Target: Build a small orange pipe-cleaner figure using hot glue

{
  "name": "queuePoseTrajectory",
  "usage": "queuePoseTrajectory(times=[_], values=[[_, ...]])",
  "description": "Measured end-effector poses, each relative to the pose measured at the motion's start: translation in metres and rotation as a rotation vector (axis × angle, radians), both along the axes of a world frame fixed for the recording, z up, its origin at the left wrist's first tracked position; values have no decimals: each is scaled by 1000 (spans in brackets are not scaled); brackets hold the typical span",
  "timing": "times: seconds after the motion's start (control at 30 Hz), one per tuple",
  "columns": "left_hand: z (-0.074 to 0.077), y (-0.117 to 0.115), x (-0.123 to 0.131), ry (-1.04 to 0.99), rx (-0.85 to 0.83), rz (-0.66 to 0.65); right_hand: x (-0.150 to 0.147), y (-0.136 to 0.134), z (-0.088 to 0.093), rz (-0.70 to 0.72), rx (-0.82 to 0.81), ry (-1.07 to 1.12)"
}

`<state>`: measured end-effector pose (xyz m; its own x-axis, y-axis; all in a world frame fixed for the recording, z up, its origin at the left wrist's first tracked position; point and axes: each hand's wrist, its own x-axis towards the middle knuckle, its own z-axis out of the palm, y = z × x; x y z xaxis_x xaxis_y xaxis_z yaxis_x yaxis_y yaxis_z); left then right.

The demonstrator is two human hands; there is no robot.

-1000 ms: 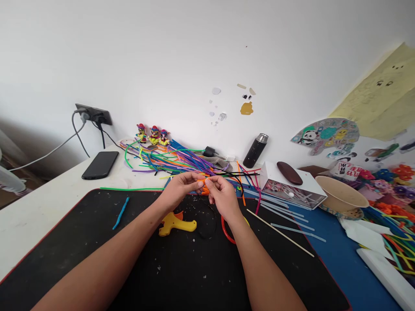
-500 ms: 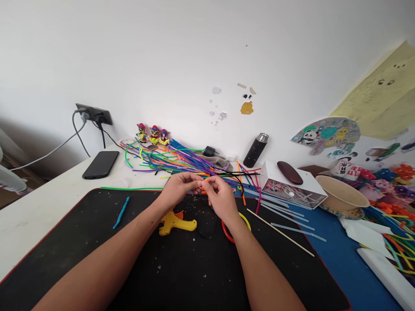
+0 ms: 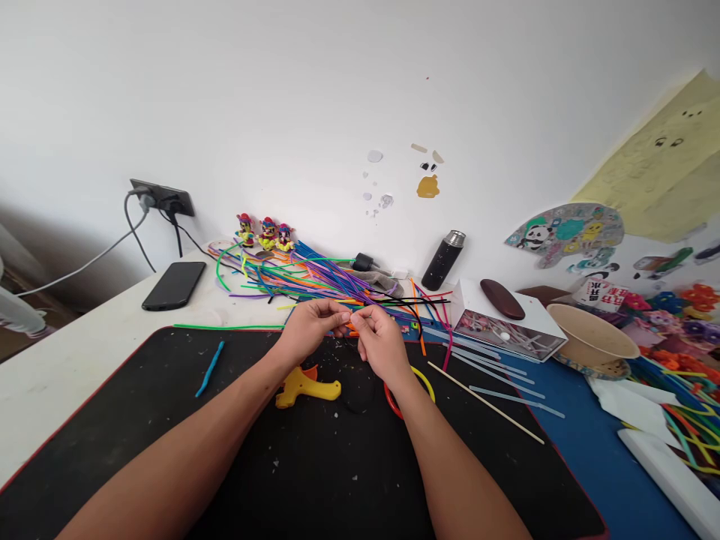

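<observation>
Above the far part of the black mat [image 3: 315, 480], my left hand [image 3: 312, 328] and my right hand [image 3: 381, 341] meet with fingertips pinched together. Between them is a small orange piece [image 3: 352, 327], seemingly a bent pipe cleaner, mostly hidden by the fingers. Both hands are closed on it. Below my left wrist lies a yellow glue gun [image 3: 309, 388] with an orange part. A ring, yellow and red [image 3: 430, 382], lies partly under my right forearm. Just beyond my hands spreads a loose heap of coloured pipe cleaners [image 3: 337, 277].
A phone [image 3: 174, 286] and a blue twisted stick [image 3: 210, 369] lie left. Three small figurines [image 3: 268, 232] stand by the wall. To the right are a black flask [image 3: 444, 260], a white box [image 3: 540, 322], translucent sticks [image 3: 506, 367], a wooden stick [image 3: 487, 403] and a beige bowl [image 3: 590, 330].
My fingers have shifted slightly around the orange piece, and less of it shows now. My right hand has moved a little left. Everything else lies as before.
</observation>
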<state>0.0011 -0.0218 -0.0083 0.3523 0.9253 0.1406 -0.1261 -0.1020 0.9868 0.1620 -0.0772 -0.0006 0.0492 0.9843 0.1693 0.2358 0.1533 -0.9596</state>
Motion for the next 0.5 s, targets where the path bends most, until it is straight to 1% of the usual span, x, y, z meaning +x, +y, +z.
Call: queuePoseTrajectory(times=[0.27, 0.5], values=[[0, 0, -1, -18, -44, -24, -1, 1, -2, 22, -3, 65], [2, -2, 0, -99, -99, -72, -1, 2, -2, 8, -29, 142]])
